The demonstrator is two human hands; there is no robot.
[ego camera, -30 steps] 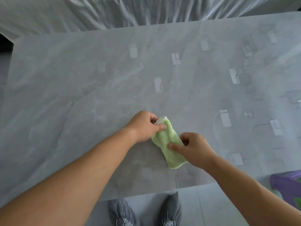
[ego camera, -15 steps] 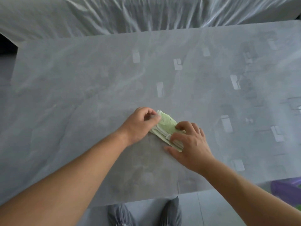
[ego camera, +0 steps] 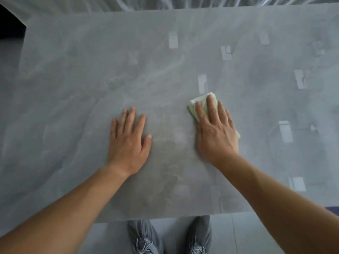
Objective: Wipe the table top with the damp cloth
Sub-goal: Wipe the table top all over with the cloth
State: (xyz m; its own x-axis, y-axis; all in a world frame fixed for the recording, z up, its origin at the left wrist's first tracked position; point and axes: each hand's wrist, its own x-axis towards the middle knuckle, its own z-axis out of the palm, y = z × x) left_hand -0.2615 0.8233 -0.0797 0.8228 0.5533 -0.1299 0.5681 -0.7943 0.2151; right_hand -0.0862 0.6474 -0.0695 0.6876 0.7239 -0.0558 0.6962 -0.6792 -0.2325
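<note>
The grey marbled table top (ego camera: 82,88) fills most of the view. A folded light-green cloth (ego camera: 200,101) lies on it right of centre, mostly hidden under my right hand (ego camera: 215,131), which presses flat on it with fingers spread. Only the cloth's far left corner and a small edge at the right show. My left hand (ego camera: 128,142) rests flat on the bare table to the left of the cloth, palm down, fingers apart, holding nothing.
Pale rectangular reflections (ego camera: 202,84) dot the glossy surface. A white wrinkled sheet (ego camera: 183,2) runs along the far edge. The near table edge is above my grey shoes (ego camera: 145,235) on the tiled floor. A dark gap (ego camera: 9,24) lies at the far left corner.
Both hands were folding the cloth together. Now my left hand has let go and lies flat on the table, and my right hand presses the folded cloth down, further to the right.
</note>
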